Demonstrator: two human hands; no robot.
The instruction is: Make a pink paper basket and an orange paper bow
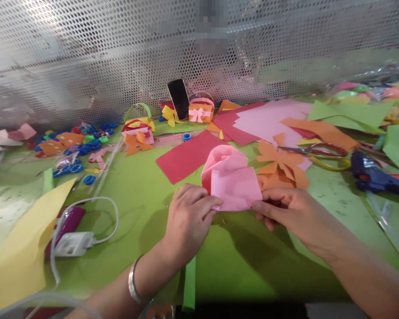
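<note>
A folded pink paper piece [236,188] is held just above the green table, its upper part curling over into a rounded loop. My left hand [190,217] pinches its lower left corner between thumb and fingers. At the lower right corner, my right hand [282,208] grips the same paper, thumb on the near side. Behind it lies a flat red paper rectangle [186,157]. Orange flower-shaped cutouts [279,161] rest beside the paper, close to my right hand. A green paper strip [189,285] lies below my left hand.
A blue glue gun [379,175] and scissors [330,161] lie on the right. Small paper baskets [201,113] and a phone [178,98] stand by the perforated metal panel [126,57]. A white charger [73,243] with its cable and yellow paper [23,248] occupy the left.
</note>
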